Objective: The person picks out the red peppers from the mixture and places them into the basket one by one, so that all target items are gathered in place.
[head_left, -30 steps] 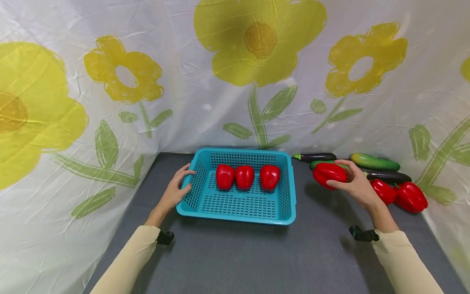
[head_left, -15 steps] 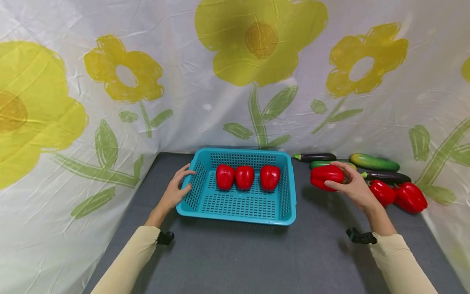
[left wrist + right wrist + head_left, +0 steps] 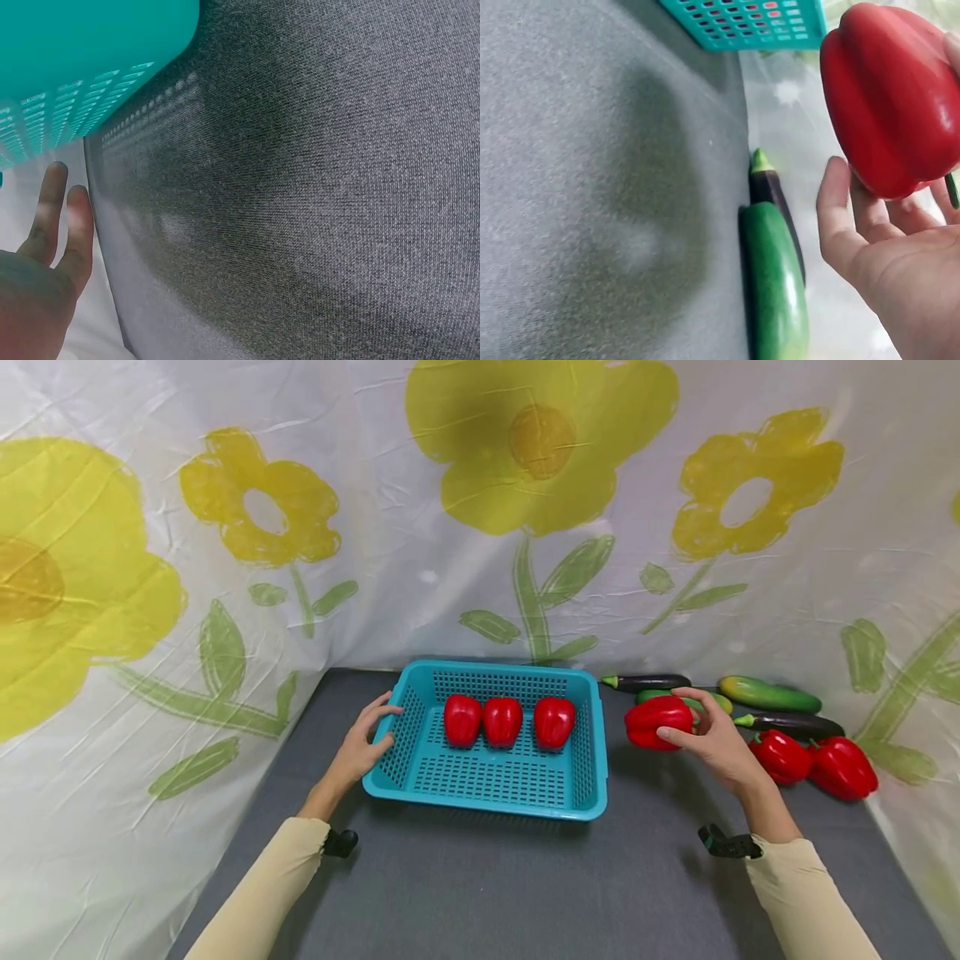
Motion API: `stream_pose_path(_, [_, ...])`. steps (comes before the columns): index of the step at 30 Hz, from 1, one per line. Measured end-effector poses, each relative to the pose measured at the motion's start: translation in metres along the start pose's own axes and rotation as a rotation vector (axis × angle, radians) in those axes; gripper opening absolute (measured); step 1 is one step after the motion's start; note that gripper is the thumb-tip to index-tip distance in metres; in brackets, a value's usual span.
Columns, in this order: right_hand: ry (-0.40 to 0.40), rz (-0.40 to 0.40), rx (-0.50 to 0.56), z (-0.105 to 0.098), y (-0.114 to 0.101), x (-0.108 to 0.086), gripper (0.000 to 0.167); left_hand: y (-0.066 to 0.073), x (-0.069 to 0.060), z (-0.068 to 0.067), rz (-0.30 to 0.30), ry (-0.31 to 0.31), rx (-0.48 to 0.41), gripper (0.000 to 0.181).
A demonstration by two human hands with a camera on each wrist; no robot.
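Observation:
A blue perforated basket (image 3: 487, 807) holds three red bell peppers, the left one (image 3: 462, 721), the middle one (image 3: 502, 722) and the right one (image 3: 554, 723). My left hand (image 3: 356, 752) is at its left rim, fingertips reaching over the edge; in the left wrist view two fingers (image 3: 79, 232) extend outside the wall. To the right of the basket, my right hand (image 3: 722, 745) holds another red bell pepper (image 3: 658, 723) between thumb and fingers, raised above the table. In the right wrist view, that bell pepper (image 3: 892, 97) has its green stem towards the palm.
At the back right lie a dark eggplant (image 3: 651, 682), a green cucumber-like vegetable (image 3: 660, 695), a green-yellow one (image 3: 770, 693) and a second eggplant (image 3: 798, 724). Two red bell peppers, one (image 3: 782, 757) beside the other (image 3: 843, 768), lie farther right. A flowered curtain (image 3: 375, 610) hangs behind the grey table (image 3: 480, 885).
My right hand has moved a little left towards the basket with the bell pepper. The left hand stays at the basket's rim. The head view has shifted slightly.

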State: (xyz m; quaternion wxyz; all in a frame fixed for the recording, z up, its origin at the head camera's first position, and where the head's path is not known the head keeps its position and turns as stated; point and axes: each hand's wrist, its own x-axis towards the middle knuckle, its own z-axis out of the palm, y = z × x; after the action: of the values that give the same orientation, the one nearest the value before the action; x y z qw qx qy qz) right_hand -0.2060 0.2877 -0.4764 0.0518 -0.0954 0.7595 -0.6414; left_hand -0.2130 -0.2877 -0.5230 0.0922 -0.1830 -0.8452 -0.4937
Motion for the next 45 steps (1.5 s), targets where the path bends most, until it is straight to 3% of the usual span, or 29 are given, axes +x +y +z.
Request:
stream_pose_path(3, [0.002,0.016,0.032,0.001,-0.003,0.002,0.058,-0.002,0.001,0.0,-0.004,-0.007,-0.006,0.042])
stream_pose_path(10, [0.003,-0.017,-0.027,0.008,-0.007,0.005,0.06,0.002,0.001,0.001,-0.001,-0.003,-0.004,0.042])
stream_pose_path(19, [-0.009,-0.032,-0.016,0.019,-0.009,0.006,0.063,0.046,0.0,-0.006,-0.001,-0.025,-0.023,0.039])
stream_pose_path(33, [-0.015,-0.054,-0.03,0.035,-0.022,0.013,0.064,0.047,0.0,-0.005,0.005,-0.024,-0.025,0.039])
stream_pose_path(45, [-0.023,-0.107,0.033,0.047,-0.026,0.02,0.057,0.047,-0.001,-0.005,0.0,-0.022,-0.028,0.039])
